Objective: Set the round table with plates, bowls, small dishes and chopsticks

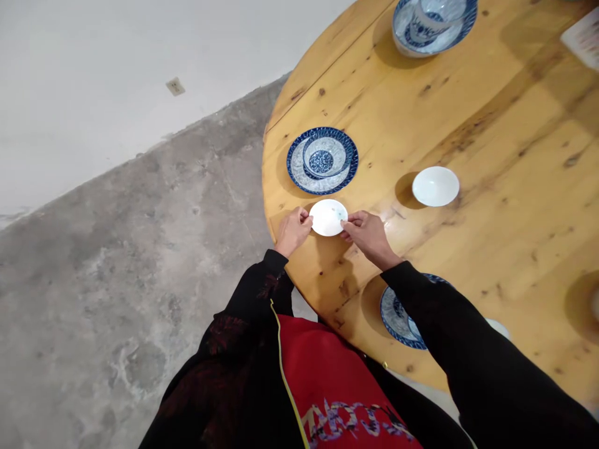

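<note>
Between my two hands is a small white dish (326,218) with a faint bluish mark near its right side. My left hand (294,231) pinches its left rim, and my right hand (367,234) grips the right rim between thumb and fingers. Whether the dish touches the wood below I cannot tell. Just beyond it lies a blue-patterned plate (296,163) with a matching bowl (327,151) on it. A plain white bowl (435,186) stands to the right of my right hand.
The round wooden table (496,237) curves along its left edge, above a concrete floor (154,293). More blue-patterned dishes (402,37) sit at the far side. Another patterned plate (397,324) is partly hidden under my right sleeve. A wall socket (175,86) is at upper left.
</note>
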Demonstrator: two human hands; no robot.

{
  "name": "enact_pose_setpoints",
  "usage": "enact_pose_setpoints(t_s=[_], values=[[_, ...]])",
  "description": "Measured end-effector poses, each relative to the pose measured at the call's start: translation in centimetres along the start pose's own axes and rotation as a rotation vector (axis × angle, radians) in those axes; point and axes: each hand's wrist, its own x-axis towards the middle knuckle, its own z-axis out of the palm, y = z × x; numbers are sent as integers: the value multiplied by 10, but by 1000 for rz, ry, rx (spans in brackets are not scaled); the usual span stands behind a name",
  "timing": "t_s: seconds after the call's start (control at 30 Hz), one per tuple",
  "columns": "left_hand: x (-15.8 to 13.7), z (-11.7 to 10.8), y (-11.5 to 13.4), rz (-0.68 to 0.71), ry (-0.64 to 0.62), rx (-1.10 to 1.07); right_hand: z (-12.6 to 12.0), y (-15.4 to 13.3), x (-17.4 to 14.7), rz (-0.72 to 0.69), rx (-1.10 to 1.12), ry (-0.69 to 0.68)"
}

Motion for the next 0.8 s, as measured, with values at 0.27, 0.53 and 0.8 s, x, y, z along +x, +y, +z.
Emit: enact_pose_setpoints(t_s=[0.27,0.53,0.8], values=[[-11,-46,-29,-46,154,-42,-54,22,11,132,247,208],[-50,-39,-27,-45,144,-67,-98,35,52,300,622,446],[-38,28,46,186,-45,-52,-111,27,78,227,664,476]])
